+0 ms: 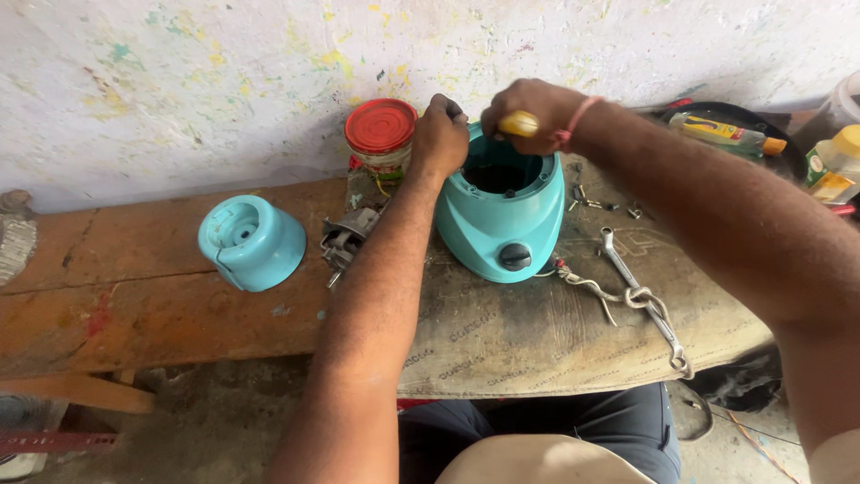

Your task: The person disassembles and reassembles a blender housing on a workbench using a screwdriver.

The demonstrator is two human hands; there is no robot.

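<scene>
Nearest, at the bottom middle of the frame: a knee in pale cloth and dark trousers, tucked under the edge of a worn woven mat draped over a scuffed wooden bench.

On the mat at right centre, a long spanner lying slantwise with a twist of pale cord beside it; above that, loose screws scattered just right of the housing. At upper right, a black tray holding a bottle with an orange cap, and a yellow-capped bottle at the frame edge. Left of centre on bare wood, a small turquoise cap piece lying on its side, well apart from the rest. Between it and the housing, a grey metal motor part, partly hidden by the left forearm. Behind that, against the paint-speckled wall, a jar with a red lid.

Turquoise blender housing in the upper middle of the frame, standing on the mat, open at the top and hollow inside, a black knob low on its front face — smooth plastic, wider at the base.

Left hand closed on the housing's upper left rim. Right hand above the right rim, fist clamped round a yellow screwdriver handle, shaft out of sight inside the opening; pink band on that wrist.
</scene>
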